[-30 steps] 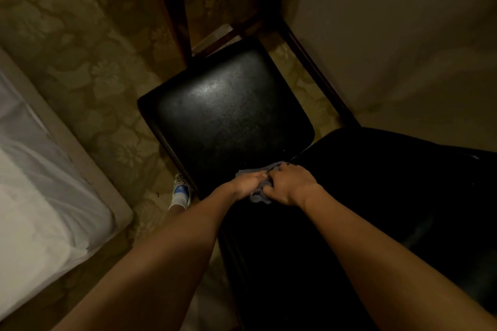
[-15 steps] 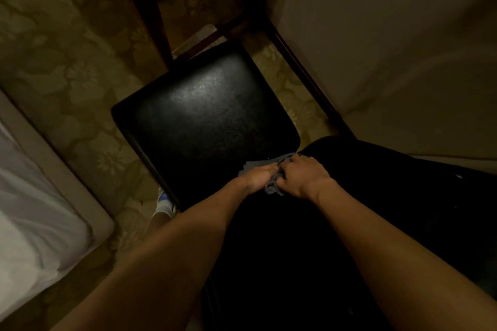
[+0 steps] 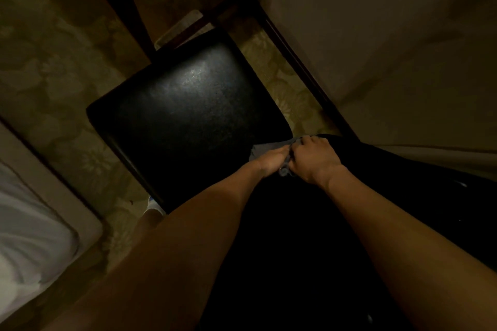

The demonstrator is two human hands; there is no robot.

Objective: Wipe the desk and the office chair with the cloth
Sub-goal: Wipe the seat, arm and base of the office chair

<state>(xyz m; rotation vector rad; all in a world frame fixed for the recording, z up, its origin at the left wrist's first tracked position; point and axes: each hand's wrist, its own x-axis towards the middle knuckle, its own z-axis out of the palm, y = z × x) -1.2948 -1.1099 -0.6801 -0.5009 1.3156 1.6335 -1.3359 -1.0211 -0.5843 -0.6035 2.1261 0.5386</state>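
Dim light falls on a floral patterned carpet (image 3: 53, 67) that covers the floor of the room. At the left edge lies the corner of a bed (image 3: 32, 236) with white bedding. A pale wall (image 3: 376, 35) fills the upper right, and a dark baseboard (image 3: 301, 67) runs diagonally along its foot. At the top of the view stand the legs and crossbar of a dark wooden frame (image 3: 126, 8), just beyond the chair.

The black chair (image 3: 183, 121) sits in the middle of the view, its glossy padded seat catching a soft patch of light near the far edge. From the seat's near right corner a broad black mass spreads toward the camera. It is too dark to make out in detail.

Both bare forearms reach forward from the bottom of the picture and meet at that near right corner. The grey cloth (image 3: 262, 149) is bunched between the two hands, with a flat fold spreading onto the seat just beyond the knuckles. The left hand (image 3: 271, 161) has its fingers curled down around the cloth, knuckles up. The right hand (image 3: 313, 158) is closed in a fist on the same bunch, touching the left hand.

Beside the seat's near left corner, a foot in a pale shoe (image 3: 154, 208) shows on the carpet.
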